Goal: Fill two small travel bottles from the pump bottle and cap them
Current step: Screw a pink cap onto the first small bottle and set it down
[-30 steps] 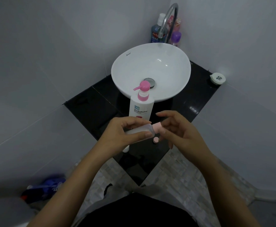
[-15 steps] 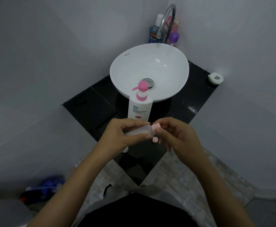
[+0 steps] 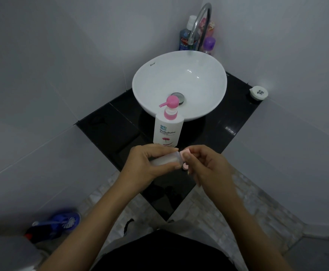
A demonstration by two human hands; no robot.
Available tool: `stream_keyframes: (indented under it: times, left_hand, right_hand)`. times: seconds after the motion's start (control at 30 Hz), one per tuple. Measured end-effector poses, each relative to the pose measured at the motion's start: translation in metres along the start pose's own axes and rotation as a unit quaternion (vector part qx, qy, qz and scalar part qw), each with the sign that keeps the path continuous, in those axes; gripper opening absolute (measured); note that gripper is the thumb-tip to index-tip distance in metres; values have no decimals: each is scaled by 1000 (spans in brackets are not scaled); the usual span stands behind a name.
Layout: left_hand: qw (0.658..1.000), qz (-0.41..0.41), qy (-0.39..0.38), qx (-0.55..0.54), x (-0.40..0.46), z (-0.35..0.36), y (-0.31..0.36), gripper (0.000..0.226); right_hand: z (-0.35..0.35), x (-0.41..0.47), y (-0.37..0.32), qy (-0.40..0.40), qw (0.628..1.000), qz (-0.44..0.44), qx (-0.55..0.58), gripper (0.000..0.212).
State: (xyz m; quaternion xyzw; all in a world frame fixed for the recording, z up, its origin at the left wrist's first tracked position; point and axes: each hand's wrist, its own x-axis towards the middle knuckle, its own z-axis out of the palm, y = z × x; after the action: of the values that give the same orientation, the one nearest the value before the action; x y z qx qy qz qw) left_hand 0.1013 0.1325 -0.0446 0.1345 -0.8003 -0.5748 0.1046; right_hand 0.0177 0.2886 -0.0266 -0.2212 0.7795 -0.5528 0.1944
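Two hands meet above the black counter's [image 3: 111, 130] near corner: left hand [image 3: 146, 165] clamped round a small clear travel bottle [image 3: 164, 159] held sideways, right hand [image 3: 204, 163] pinching its pink cap [image 3: 185, 152]. Second pink cap [image 3: 185, 166] just below. Pump bottle [image 3: 168, 130] upright behind; white basin [image 3: 179, 85] beyond.

I see a glossy white ceramic-looking basin [image 3: 179, 75] on a polished black stone-like counter [image 3: 109, 126], under a shiny metal tap [image 3: 200, 18]. The pump bottle [image 3: 167, 130] looks like smooth white plastic; the travel bottle [image 3: 165, 159] is frosted, translucent plastic with a matt pink cap [image 3: 185, 152].
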Motion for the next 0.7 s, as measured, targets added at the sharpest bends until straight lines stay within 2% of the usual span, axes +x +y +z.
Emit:
stream_keyframes:
  times: [0.2,0.37,0.57,0.7]
  left_hand:
    - [1000,-11,13,-25,4,4,-5,44]
    - [999,-20,6,34,7,-7,-20,57]
    - [995,-77,24,62,-4,-25,-58,48]
    - [991,-113,20,65,-16,-28,-81,50]
  right_hand:
    - [-5,8,1,0,999,-37,-35,10]
    - [-4,22,17,-20,965,-117,-234,19]
    - [25,34,63,-141,916,-69,-369,32]
    - [36,35,83,-178,891,-74,-411,35]
